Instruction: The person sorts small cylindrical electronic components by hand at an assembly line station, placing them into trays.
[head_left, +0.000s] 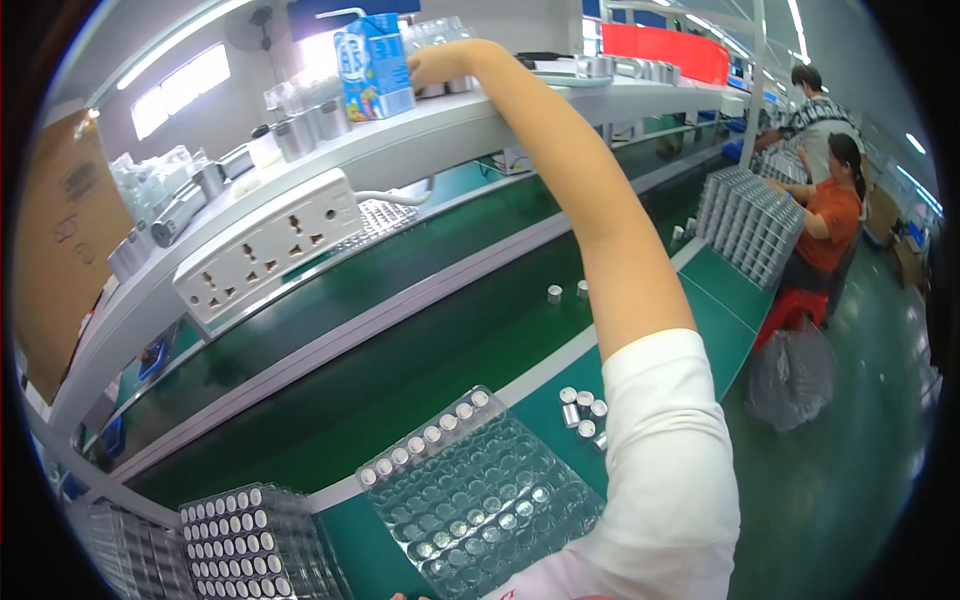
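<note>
My right arm stretches up across the bench to the shelf. My right hand [440, 65] is beside a blue drink carton [375, 70] with a white straw, near clear and silvery cylinders [447, 38]. Its fingertips are partly hidden by the carton, so I cannot tell what they grip. Only a sliver of my left hand [402, 597] shows at the lower edge. Just beyond it lies a clear plastic tray [470, 500] of round pockets, its far row filled with silver caps [432, 434]. Several loose caps [585, 410] stand or lie to the tray's right.
A white power strip [270, 250] hangs along the shelf [540, 100]. A green conveyor [400, 340] runs behind the bench, with caps on it. Filled trays [230, 540] are stacked at the lower left. At the right, a person in orange [835, 220] sits beside a tall stack of trays [750, 225].
</note>
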